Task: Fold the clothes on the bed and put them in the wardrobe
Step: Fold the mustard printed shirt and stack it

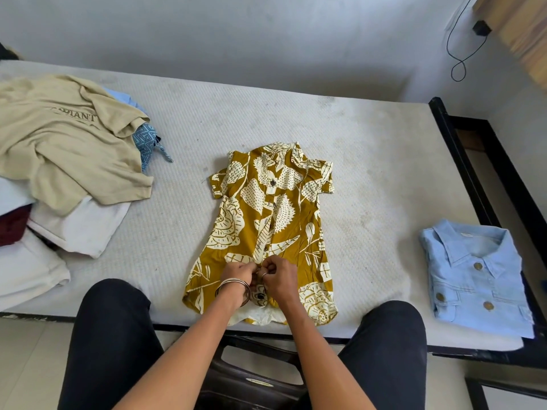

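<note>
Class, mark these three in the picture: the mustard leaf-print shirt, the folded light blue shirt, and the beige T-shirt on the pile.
mustard leaf-print shirt [236,223], head view, on its left front panel.
folded light blue shirt [473,279], head view, on its chest below the collar.
beige T-shirt [59,143], head view, below its printed lettering.

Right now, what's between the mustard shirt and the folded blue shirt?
Nothing: bare mattress separates the mustard shirt from the blue shirt, per the head view.
</note>
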Action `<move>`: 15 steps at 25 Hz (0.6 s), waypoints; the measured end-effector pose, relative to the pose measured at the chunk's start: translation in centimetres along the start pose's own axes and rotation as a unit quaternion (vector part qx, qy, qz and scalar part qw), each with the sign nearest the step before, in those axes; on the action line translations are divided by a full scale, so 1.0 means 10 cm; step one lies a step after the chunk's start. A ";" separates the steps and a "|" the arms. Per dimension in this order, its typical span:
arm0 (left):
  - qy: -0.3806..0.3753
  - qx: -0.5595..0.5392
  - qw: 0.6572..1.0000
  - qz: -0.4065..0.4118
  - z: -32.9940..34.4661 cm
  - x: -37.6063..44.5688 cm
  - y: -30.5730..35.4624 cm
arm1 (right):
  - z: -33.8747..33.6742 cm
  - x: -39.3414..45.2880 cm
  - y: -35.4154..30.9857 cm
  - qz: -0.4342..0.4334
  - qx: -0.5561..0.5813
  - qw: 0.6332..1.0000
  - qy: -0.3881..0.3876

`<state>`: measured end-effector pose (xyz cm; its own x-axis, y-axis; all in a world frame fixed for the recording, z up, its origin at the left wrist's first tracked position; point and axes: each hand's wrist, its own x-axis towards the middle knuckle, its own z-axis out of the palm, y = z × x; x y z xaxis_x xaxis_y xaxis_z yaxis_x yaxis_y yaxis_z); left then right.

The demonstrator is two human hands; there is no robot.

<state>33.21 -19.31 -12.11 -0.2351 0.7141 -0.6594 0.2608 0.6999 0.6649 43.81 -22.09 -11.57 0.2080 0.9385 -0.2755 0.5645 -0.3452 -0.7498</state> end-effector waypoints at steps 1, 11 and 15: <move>-0.015 -0.067 0.997 -0.036 -0.01 -0.01 0.02 | -0.01 0.01 0.02 0.009 0.008 1.000 -0.014; 0.037 0.336 0.926 0.165 -0.17 0.08 -0.06 | 0.05 -0.01 0.28 0.100 0.010 0.989 -0.106; -0.035 0.376 0.874 0.306 0.16 0.18 0.14 | 0.04 0.11 0.21 0.035 -0.018 0.996 0.082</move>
<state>34.62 -17.09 -12.91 0.2157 0.9299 -0.2979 0.8653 -0.0407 0.4995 44.91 -21.75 -13.75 0.3744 0.9004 -0.2216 0.5720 -0.4124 -0.7091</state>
